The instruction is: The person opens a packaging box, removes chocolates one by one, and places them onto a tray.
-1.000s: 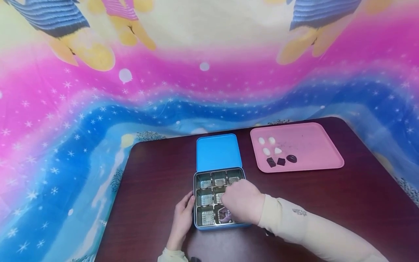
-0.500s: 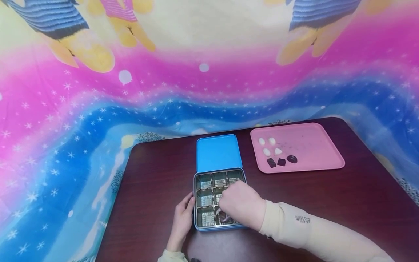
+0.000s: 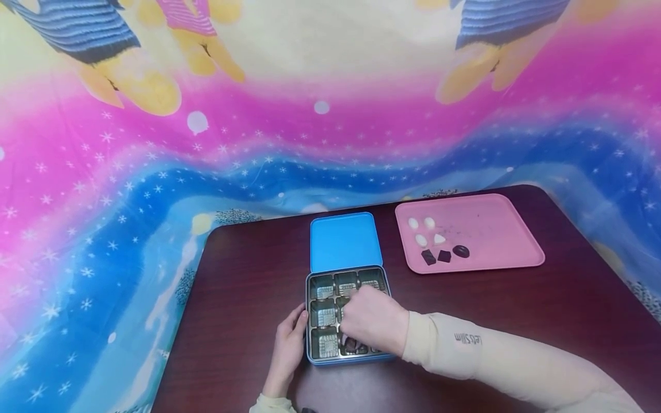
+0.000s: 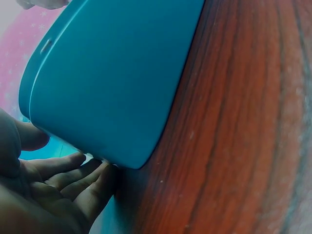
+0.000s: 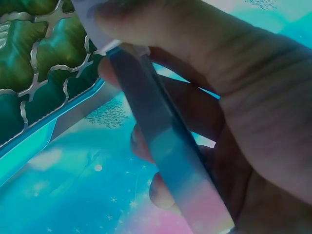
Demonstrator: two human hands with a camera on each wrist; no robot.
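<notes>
A blue tin (image 3: 349, 362) with a metallic divided insert stands on the table, its lid (image 3: 345, 242) folded back. My left hand (image 3: 289, 341) rests against the tin's left side; in the left wrist view the thumb (image 4: 33, 136) is at the rim and the fingertips touch the wall. Over the middle of the tin, my right hand (image 3: 374, 320) grips tongs with a shiny metal handle (image 5: 163, 131) and a lilac end. Their tips reach into the front middle compartment, beside a dark chocolate piece (image 3: 352, 344), and are partly hidden by the hand.
On the right, a pink tray (image 3: 496, 229) carries several white pieces (image 3: 420, 240) and three dark chocolates (image 3: 444, 256). The dark wooden table (image 3: 248, 275) ends at a patterned cloth backdrop (image 3: 268, 132).
My right hand has shifted slightly left with the tongs, and less of their lilac end shows. The dark piece in the front middle compartment shows more plainly. My left hand stays in place.
</notes>
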